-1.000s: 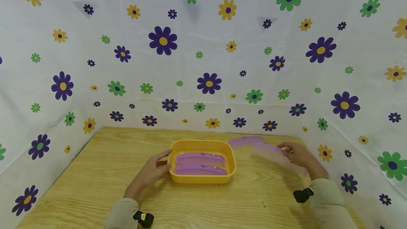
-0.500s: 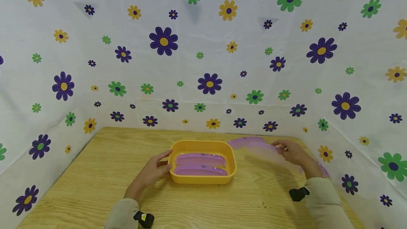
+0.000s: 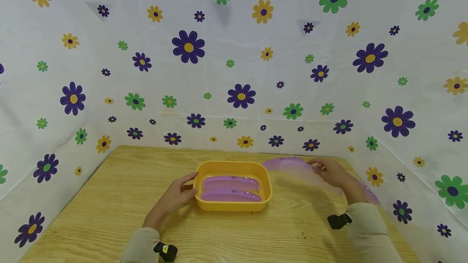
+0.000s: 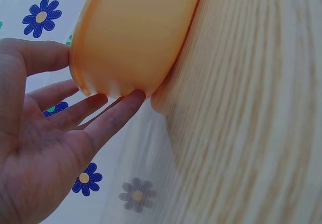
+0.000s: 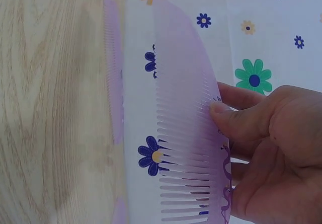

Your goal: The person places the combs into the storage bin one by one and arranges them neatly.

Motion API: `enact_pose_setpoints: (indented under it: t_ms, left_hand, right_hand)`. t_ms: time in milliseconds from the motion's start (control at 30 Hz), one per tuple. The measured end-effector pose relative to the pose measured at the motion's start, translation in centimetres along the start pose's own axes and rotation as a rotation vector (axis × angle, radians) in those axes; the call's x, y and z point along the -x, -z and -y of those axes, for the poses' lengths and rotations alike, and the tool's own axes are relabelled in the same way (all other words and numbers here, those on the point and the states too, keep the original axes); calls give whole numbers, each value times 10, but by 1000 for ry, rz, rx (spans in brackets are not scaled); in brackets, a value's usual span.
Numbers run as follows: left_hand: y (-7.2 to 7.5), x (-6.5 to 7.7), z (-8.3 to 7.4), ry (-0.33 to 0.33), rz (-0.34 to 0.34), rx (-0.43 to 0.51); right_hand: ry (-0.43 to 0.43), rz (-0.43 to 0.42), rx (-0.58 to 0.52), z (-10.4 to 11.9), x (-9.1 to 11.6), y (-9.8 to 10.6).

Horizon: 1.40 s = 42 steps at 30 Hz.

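My left hand (image 3: 176, 196) touches the left end of a yellow plastic basin (image 3: 234, 206); in the left wrist view its spread, nearly straight fingers (image 4: 113, 116) meet the basin's outside wall. Inside lie two translucent purple combs, a far comb (image 3: 230, 182) and a near comb (image 3: 230, 195), roughly parallel. My right hand (image 3: 334, 173) pinches another purple comb (image 5: 188, 88) by its printed spine, thumb on the near face, teeth facing left in the right wrist view. That comb is raised above the table, right of the basin.
One comb (image 3: 279, 162) lies on the wooden table (image 3: 146, 165) behind the basin's right side. A further comb (image 3: 371, 195) shows partly behind my right wrist. Flower-printed white cloth (image 3: 219, 76) closes off the back and sides.
My right hand has moved left and slightly back with the comb, toward the comb lying behind the basin. The left hand and basin stay in place.
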<state>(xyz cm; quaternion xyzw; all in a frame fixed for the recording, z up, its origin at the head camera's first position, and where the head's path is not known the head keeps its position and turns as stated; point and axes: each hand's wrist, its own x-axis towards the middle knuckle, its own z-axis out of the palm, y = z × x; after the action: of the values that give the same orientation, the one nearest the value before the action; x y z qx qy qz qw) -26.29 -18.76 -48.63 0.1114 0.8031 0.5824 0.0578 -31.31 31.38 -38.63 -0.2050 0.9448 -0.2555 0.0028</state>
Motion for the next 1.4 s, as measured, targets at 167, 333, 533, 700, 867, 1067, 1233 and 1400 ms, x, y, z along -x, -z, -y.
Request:
enact_pose_setpoints:
  t_ms: [167, 333, 533, 700, 867, 1067, 1233, 1400]
  left_hand:
    - [0, 0, 0, 9, -2, 2]
    - [2, 1, -3, -10, 15, -5]
    - [1, 2, -4, -6, 8, -9]
    - [-1, 0, -3, 27, -21, -27]
    - [-2, 0, -1, 34, -35, -32]
    - [-2, 0, -1, 19, -29, -43]
    - [-1, 1, -2, 29, -27, -35]
    - [-2, 1, -3, 36, -35, -31]
  right_hand:
    - [5, 5, -11, 7, -2, -1]
    - [59, -15, -12, 14, -4, -5]
    - [69, -9, -21, 23, -8, -12]
    - [99, -4, -25, 29, -13, -17]
    - [123, -15, -10, 35, -18, -22]
    - [137, -26, 17, 44, -23, -25]
    - [144, -27, 18, 51, -27, -30]
    - [142, -15, 13, 59, -29, -36]
